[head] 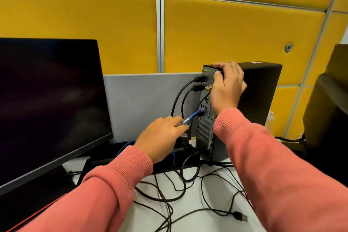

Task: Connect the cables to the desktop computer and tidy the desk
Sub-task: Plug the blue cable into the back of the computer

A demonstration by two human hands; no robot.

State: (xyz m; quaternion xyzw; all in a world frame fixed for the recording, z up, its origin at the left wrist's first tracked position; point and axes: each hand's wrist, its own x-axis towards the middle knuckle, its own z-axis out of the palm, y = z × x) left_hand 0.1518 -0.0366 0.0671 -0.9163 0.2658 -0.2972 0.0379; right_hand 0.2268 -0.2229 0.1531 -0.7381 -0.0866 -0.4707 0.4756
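Observation:
A black desktop computer [259,92] stands upright on the white desk [190,213] with its rear panel facing me. My right hand [227,86] grips the top rear corner of the case. My left hand [162,135] pinches a blue network cable [192,117] whose plug sits at a port on the rear panel. Two black cables [178,98] are plugged in higher up on the panel. A loose black USB plug [241,216] lies on the desk at the lower right.
A dark monitor [49,103] fills the left side. Several tangled black cables [169,194] sprawl across the desk in front of the computer. A grey divider [146,103] and yellow wall panels stand behind. A dark chair back [327,109] is at the right edge.

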